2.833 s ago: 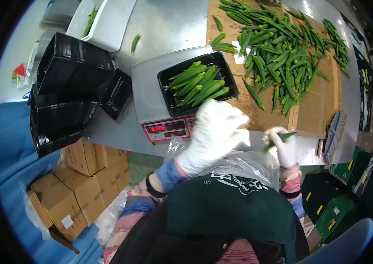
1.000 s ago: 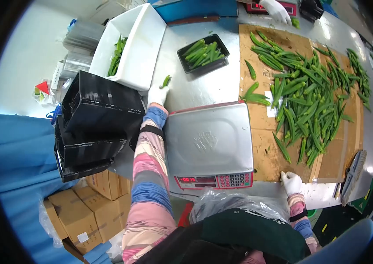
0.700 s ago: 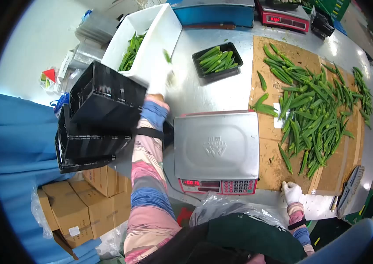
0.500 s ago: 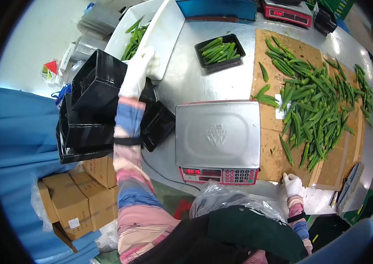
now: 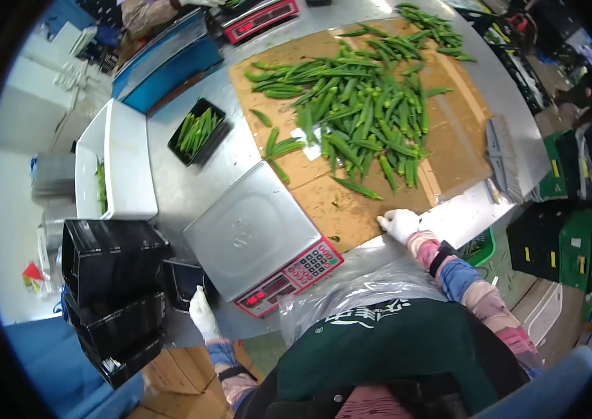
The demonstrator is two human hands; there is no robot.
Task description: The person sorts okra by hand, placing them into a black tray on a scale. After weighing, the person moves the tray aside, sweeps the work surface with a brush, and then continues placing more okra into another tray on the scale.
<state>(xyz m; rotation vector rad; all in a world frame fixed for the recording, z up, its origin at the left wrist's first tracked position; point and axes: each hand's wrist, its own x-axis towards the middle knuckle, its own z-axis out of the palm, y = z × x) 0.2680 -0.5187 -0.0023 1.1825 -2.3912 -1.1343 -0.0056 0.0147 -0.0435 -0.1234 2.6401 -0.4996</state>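
Reference: weighing scale [image 5: 254, 234] on the steel counter [image 5: 183, 187]. The gloved left hand [image 5: 202, 314] sits at the scale's near-left corner, fingers pressed together against the near rim of the empty black tray [image 5: 183, 281]; whether they clamp it cannot be told. Stacked black trays [image 5: 111, 264] stand left of the scale. The gloved right hand [image 5: 399, 225] lies flat and loosely spread, holding nothing, right of the scale on the cardboard sheet [image 5: 338, 209]. Beyond the scale: okra pile [image 5: 359, 112], filled okra tray [image 5: 196, 131], white tub [image 5: 128, 174]

place: you're at a produce packing station
signs: weighing scale [image 5: 257, 237], okra heap [image 5: 359, 105], stacked black trays [image 5: 111, 293]
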